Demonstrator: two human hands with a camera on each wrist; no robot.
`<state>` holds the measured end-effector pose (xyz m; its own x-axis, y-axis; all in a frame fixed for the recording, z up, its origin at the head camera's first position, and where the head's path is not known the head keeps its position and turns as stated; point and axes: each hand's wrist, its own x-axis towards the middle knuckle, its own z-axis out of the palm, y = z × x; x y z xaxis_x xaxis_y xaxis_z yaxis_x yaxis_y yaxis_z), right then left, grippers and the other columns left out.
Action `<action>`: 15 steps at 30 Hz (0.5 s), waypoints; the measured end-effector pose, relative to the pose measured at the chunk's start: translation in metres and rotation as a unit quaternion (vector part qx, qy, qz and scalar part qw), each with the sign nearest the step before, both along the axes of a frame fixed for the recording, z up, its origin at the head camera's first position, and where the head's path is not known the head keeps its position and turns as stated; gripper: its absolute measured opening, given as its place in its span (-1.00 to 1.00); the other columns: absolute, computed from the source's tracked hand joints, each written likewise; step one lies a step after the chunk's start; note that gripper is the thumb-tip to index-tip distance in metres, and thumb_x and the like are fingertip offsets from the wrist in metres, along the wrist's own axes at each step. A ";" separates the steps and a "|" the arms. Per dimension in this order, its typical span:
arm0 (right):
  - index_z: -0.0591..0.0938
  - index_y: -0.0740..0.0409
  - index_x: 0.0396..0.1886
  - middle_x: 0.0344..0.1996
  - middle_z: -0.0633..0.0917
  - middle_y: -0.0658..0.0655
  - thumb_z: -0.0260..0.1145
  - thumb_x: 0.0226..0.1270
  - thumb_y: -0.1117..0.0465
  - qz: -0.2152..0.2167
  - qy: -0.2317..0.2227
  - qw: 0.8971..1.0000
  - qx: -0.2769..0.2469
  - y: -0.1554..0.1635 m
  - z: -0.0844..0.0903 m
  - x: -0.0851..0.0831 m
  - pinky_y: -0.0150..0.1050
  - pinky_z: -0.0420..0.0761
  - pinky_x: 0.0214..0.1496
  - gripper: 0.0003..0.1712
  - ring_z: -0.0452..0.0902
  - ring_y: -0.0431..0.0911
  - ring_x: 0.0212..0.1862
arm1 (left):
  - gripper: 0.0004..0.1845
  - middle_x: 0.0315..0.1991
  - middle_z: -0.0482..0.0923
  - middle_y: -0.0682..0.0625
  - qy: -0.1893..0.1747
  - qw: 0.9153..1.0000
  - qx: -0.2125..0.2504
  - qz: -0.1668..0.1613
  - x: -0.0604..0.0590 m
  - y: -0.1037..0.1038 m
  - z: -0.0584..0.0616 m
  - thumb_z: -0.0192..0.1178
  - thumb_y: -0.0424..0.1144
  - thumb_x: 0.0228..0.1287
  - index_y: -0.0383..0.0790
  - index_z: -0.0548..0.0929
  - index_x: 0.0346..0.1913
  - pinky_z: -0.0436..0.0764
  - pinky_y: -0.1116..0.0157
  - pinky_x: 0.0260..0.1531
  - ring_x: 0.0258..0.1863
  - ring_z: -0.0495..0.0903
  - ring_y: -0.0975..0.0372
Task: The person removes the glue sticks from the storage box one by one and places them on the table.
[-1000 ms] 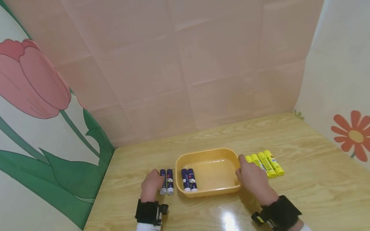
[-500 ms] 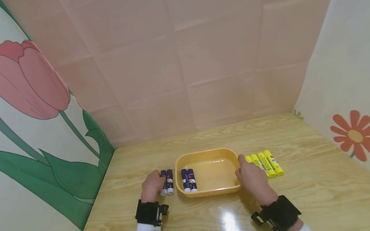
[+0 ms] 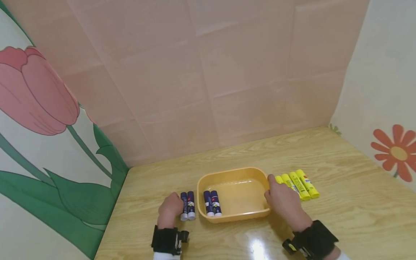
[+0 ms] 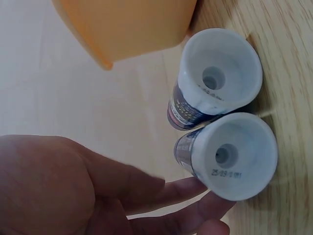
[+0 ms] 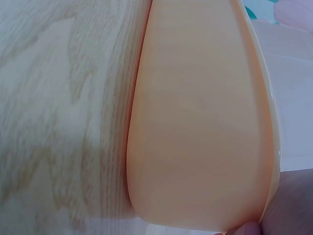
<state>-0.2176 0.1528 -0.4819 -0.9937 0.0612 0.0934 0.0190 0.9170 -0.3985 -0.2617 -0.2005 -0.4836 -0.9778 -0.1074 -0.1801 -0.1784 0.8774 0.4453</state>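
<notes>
An orange tray [image 3: 242, 216] sits on the wooden table, and its outer wall [image 5: 195, 122] fills the right wrist view. Two blue glue sticks [image 3: 212, 203] lie inside it at the left. Two more blue glue sticks [image 3: 187, 206] lie just outside its left side, white caps [image 4: 220, 78] toward the wrist camera. My left hand [image 3: 169, 209] rests beside them, and its fingers [image 4: 166, 188] touch the nearer stick [image 4: 230, 156]. My right hand [image 3: 283, 202] holds the tray's right rim, with a fingertip [image 5: 248, 228] against the wall.
Several yellow glue sticks [image 3: 298, 185] lie side by side on the table [image 3: 341, 202], right of the tray and just beyond my right hand. Pink panels stand behind, a tulip wall on the left and a flower wall on the right.
</notes>
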 end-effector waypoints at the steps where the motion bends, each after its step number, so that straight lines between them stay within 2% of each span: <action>1: 0.35 0.36 0.17 -0.66 0.43 0.13 0.16 0.30 0.27 0.000 -0.001 1.000 0.000 0.000 0.000 0.000 -0.17 0.31 -0.64 -0.53 0.33 -0.02 -0.63 | -0.71 -0.30 0.61 -0.20 0.002 1.000 -0.004 0.000 0.000 0.000 0.001 -0.04 -0.32 0.37 -0.43 0.58 -0.02 0.52 0.11 -0.41 -0.40 0.53 0.07; 8: 0.35 0.35 0.18 -0.65 0.44 0.13 0.15 0.31 0.26 -0.001 -0.006 1.000 -0.002 0.000 0.000 0.000 -0.17 0.31 -0.63 -0.52 0.34 -0.01 -0.63 | -0.72 -0.34 0.59 -0.18 -0.007 1.000 -0.009 0.021 0.004 0.004 0.010 0.00 -0.31 0.37 -0.43 0.57 -0.02 0.51 0.14 -0.43 -0.43 0.52 0.08; 12: 0.35 0.34 0.15 -0.65 0.43 0.13 0.15 0.30 0.26 0.000 0.002 1.000 -0.001 0.001 -0.001 0.000 -0.16 0.31 -0.64 -0.54 0.33 -0.01 -0.63 | -0.70 -0.27 0.62 -0.22 0.018 0.999 -0.017 0.022 0.007 0.008 0.018 -0.02 -0.30 0.38 -0.42 0.56 0.01 0.56 0.10 -0.40 -0.38 0.58 0.06; 15: 0.36 0.35 0.13 -0.66 0.43 0.13 0.14 0.29 0.27 0.002 0.007 1.000 -0.002 0.001 -0.002 0.000 -0.16 0.31 -0.64 -0.55 0.33 -0.01 -0.63 | -0.66 -0.11 0.65 -0.29 0.044 0.999 -0.011 0.012 0.011 0.011 0.026 -0.03 -0.29 0.39 -0.41 0.55 0.08 0.61 -0.01 -0.28 -0.23 0.65 -0.04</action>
